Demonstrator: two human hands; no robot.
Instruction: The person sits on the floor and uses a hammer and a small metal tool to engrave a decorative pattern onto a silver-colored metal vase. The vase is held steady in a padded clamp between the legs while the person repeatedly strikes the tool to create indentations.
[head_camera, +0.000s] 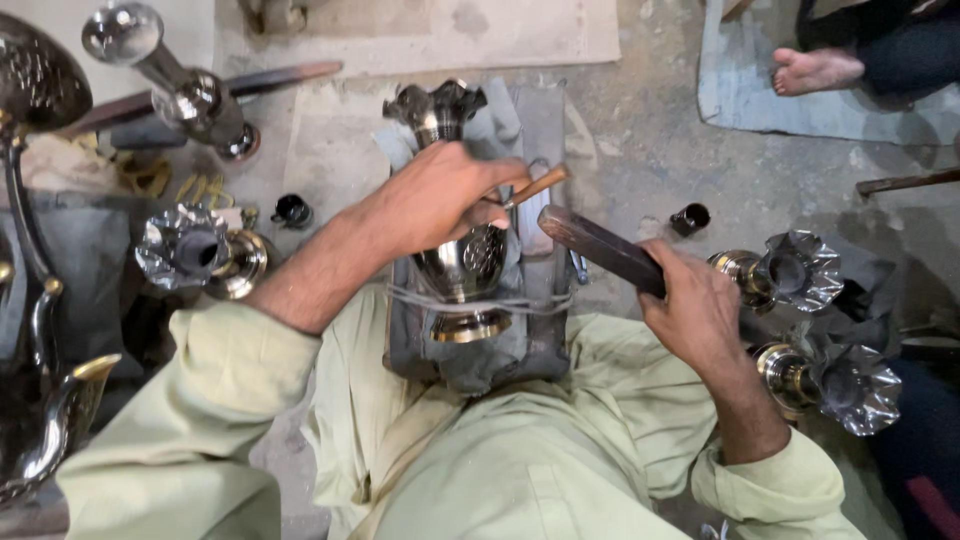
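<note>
Head view: left grip (440, 195) closed around wood-handled tool (535, 187), perhaps a chisel, over metal vase (465, 265); right grip (690, 300) clutching dark wooden bar (600, 247).

Left hand (445, 195) grips wooden-handled tool (535, 186) against metal vase (462, 262) lying on grey cloth (520, 345). Right hand (695, 305) holds dark wooden bar (605, 248) nearby. Fluted vases (800, 270) right.

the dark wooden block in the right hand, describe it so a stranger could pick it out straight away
Start at the grey padded rest in the person's lap, where a shiny metal vase lies strapped down. Just right of it, the right hand grips a dark wooden block angled up and left. Unlike the thin, pale-handled tool in the left hand, it is thick, flat-sided and nearly black.
</note>
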